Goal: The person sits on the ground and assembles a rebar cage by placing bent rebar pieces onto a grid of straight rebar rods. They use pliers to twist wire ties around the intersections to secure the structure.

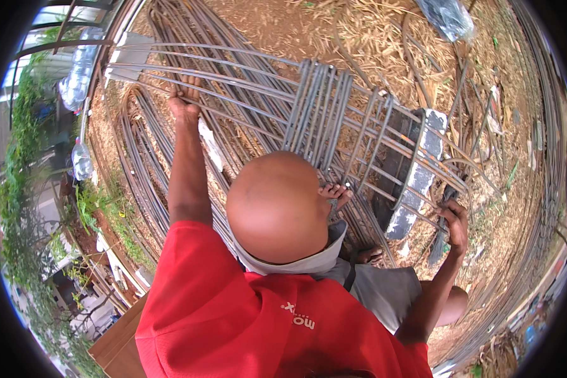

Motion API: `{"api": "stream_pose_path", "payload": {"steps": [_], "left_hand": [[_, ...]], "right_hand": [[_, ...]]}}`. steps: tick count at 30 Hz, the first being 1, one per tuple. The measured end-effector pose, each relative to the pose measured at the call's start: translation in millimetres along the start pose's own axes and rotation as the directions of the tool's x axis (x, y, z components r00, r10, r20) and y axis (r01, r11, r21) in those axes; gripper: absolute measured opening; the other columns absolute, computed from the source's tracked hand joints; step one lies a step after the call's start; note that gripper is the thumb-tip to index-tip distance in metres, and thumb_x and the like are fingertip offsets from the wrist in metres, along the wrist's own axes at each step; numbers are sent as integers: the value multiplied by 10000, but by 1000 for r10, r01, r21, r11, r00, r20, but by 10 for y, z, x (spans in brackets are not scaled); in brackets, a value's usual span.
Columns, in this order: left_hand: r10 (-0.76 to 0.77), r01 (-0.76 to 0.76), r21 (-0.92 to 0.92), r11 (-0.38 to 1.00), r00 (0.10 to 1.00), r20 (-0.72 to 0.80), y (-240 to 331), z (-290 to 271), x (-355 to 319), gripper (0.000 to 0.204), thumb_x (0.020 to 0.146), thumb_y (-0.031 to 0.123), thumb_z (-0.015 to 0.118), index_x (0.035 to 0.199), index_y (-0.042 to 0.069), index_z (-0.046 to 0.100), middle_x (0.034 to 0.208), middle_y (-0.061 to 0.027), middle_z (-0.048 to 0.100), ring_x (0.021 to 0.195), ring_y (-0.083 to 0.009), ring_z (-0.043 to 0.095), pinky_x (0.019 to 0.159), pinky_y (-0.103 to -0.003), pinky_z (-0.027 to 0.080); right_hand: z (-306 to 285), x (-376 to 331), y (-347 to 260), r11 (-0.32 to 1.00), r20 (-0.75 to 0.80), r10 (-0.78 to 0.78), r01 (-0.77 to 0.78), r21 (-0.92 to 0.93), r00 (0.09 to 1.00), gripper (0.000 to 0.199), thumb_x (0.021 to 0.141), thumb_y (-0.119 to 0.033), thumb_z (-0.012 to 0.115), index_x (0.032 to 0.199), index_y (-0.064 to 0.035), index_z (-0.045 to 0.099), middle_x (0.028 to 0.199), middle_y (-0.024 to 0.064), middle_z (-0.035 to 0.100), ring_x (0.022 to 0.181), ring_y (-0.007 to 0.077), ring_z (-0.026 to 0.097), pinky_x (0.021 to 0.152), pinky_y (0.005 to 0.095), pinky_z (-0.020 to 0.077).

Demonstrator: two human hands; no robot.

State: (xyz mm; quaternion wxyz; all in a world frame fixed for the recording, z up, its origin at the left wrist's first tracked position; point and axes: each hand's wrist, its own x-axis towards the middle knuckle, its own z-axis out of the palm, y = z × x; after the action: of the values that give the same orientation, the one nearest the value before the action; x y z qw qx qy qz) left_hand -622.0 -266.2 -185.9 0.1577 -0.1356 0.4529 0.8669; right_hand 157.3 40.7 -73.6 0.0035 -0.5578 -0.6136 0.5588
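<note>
A person's head (276, 208) and red-shirted back (233, 315) block the middle; narrow gaps open between the rebar cage bars (321, 113).

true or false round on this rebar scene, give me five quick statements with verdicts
1. The left hand has its fingers closed on one of the long steel bars. True.
2. The right hand rests on a plastic bottle. False: it grips a bar at the right end of the steel frame, and the plastic bottles lie far off at the left.
3. A bunch of steel loops sits close together across the long bars. True.
4. The bars lie on a tiled floor. False: under them is bare soil with dry straw.
5. The shirt is blue. False: it is red.
</note>
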Motion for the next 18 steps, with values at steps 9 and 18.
{"api": "stream_pose_path", "payload": {"steps": [9,18], "left_hand": [[-161,157,36,987,974,157,249,-489,901,634,1172,386,220,1620,-40,363,1702,-201,389,1561,-518,322,1289,-654,321],[-283,291,-98,952,955,91,384,-531,1184,582,1174,315,261,1601,-71,351,1669,-261,407,1511,-551,382,1246,-661,385]], "right_hand": [[-77,13,178,995,90,27,-35,92,996,290,939,-328,793,987,-42,781,775,-23,598,642,81,431,582,291,295],[-130,25,364,993,54,68,-73,88,996,576,950,-627,737,968,-53,777,813,32,637,848,175,592,799,353,462]]}}
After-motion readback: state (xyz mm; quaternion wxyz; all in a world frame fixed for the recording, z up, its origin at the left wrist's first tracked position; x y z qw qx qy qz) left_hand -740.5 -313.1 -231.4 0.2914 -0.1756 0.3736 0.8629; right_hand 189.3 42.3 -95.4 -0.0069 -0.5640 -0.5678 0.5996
